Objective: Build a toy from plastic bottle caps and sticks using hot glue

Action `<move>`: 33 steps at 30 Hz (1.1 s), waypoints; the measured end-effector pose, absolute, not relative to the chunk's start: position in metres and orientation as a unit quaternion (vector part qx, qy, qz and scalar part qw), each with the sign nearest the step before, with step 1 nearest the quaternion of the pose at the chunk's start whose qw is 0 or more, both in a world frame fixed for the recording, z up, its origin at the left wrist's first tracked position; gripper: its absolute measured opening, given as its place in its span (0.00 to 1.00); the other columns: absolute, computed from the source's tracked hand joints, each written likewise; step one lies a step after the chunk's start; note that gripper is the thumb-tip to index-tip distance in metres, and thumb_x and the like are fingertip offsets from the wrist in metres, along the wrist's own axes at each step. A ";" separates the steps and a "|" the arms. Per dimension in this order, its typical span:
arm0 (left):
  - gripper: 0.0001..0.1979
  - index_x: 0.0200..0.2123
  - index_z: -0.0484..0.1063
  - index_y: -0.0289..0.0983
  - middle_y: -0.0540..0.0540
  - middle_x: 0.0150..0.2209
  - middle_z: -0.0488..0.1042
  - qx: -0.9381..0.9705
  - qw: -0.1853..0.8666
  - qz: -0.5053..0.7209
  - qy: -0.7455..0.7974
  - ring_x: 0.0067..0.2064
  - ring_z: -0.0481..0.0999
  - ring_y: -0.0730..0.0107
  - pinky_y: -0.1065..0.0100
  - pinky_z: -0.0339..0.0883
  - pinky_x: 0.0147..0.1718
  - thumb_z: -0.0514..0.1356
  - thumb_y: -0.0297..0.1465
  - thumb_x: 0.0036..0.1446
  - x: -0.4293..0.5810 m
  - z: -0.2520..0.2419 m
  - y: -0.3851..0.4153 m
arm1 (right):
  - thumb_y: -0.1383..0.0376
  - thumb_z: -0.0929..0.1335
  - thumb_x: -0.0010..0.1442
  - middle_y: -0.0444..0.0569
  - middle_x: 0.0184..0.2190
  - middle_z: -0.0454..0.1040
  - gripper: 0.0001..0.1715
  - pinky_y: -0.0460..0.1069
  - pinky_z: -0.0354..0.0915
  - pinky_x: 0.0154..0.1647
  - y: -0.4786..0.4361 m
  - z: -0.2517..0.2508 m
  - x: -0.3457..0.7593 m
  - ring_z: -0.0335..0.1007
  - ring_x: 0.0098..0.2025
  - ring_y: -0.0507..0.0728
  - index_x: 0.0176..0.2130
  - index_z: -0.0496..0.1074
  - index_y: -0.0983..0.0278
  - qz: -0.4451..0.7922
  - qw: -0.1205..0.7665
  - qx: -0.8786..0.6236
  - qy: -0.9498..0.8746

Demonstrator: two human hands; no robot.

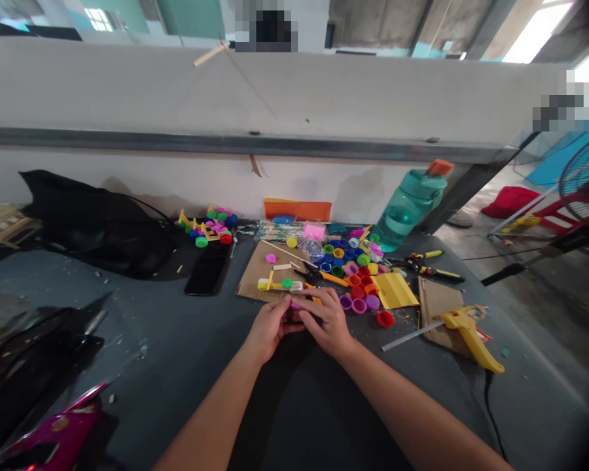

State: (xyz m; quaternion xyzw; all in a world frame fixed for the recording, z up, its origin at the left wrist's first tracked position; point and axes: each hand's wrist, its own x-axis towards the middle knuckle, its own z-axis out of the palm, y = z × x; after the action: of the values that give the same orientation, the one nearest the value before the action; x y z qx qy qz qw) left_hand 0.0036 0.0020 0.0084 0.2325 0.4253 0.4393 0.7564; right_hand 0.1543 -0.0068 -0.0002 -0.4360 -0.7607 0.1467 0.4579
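My left hand (271, 325) and my right hand (326, 318) meet at the middle of the dark table (177, 353), fingers pinched together around a small pink-purple piece (295, 305). Its exact shape is hidden by my fingers. Just beyond them a cardboard sheet (255, 275) carries a yellow stick assembly with a green cap (279, 284). Several coloured bottle caps (353, 268) lie in a heap to the right of the cardboard.
A yellow glue gun (471, 330) rests on cardboard at the right, its cord trailing off. A teal water bottle (406, 208) leans on the wall. A black phone (208, 269), a black bag (98, 226), a finished cap toy (209, 229) and a cutter (429, 263) lie around.
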 end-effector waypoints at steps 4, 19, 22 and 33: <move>0.09 0.28 0.73 0.31 0.44 0.24 0.75 0.215 0.752 0.437 0.444 0.26 0.75 0.71 0.66 0.74 0.29 0.62 0.33 0.53 0.003 0.011 0.002 | 0.67 0.66 0.57 0.46 0.48 0.71 0.18 0.58 0.62 0.50 -0.005 -0.001 0.156 0.63 0.48 0.59 0.46 0.73 0.51 0.118 0.438 -0.433 -0.779; 0.08 0.28 0.73 0.31 0.47 0.23 0.74 0.221 0.751 0.441 0.438 0.25 0.73 0.72 0.67 0.73 0.27 0.61 0.32 0.52 0.002 0.007 0.003 | 0.66 0.67 0.56 0.43 0.54 0.67 0.21 0.62 0.58 0.53 -0.006 0.003 0.161 0.56 0.55 0.63 0.49 0.71 0.48 0.051 0.362 -0.428 -0.827; 0.08 0.28 0.73 0.30 0.46 0.23 0.74 0.231 0.751 0.437 0.437 0.25 0.73 0.73 0.67 0.73 0.28 0.60 0.31 0.54 0.002 0.007 0.003 | 0.66 0.66 0.56 0.43 0.54 0.67 0.21 0.62 0.58 0.53 -0.007 0.003 0.161 0.55 0.56 0.63 0.49 0.71 0.48 0.040 0.347 -0.433 -0.831; 0.09 0.29 0.73 0.29 0.44 0.24 0.74 0.226 0.749 0.441 0.440 0.26 0.74 0.71 0.66 0.74 0.28 0.57 0.30 0.56 0.003 0.006 0.004 | 0.66 0.66 0.56 0.41 0.54 0.67 0.20 0.61 0.59 0.52 -0.006 0.000 0.161 0.56 0.56 0.63 0.48 0.72 0.49 0.023 0.353 -0.440 -0.825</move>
State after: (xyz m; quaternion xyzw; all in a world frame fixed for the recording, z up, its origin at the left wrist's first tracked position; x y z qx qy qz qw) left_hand 0.0026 0.0040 0.0056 0.2258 0.4396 0.4409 0.7493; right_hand 0.1611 -0.0055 0.0001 -0.4398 -0.8254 0.0234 0.3531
